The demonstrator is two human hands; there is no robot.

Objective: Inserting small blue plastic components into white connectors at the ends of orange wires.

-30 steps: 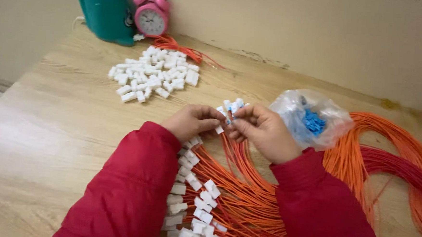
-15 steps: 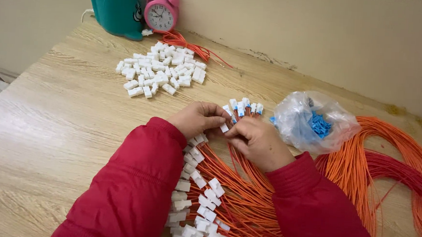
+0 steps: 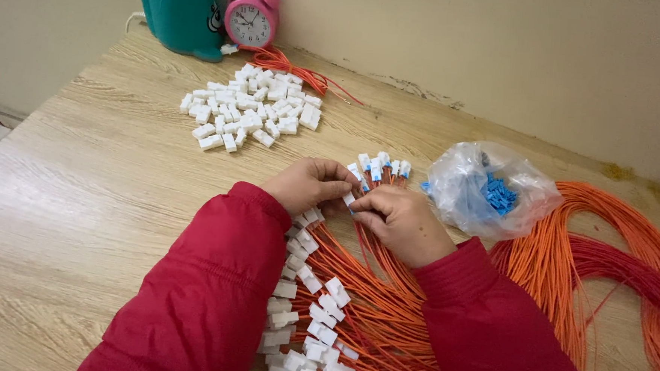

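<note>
My left hand (image 3: pixel 309 184) and my right hand (image 3: pixel 397 221) meet at the middle of the wooden table (image 3: pixel 81 195), fingertips pinched together on a small white plastic connector (image 3: pixel 349 199) at the end of an orange wire. Just beyond the fingers lies a short row of wire ends with white and blue connectors (image 3: pixel 380 167). A bundle of orange wires (image 3: pixel 383 316) runs back under my red sleeves. Many of its ends carry white connectors (image 3: pixel 310 312) in a line by my left forearm.
A heap of loose white connectors (image 3: pixel 251 110) lies at the back left. Behind it stand a teal container (image 3: pixel 177 12) and a pink alarm clock (image 3: pixel 250 19). A clear plastic bag with blue pieces (image 3: pixel 491 190) sits to the right, beside coils of orange wire (image 3: pixel 612 260).
Both hands have stayed together on the connector. The row of blue-tipped wire ends beyond the fingers now shows more fully. The view has shifted slightly.
</note>
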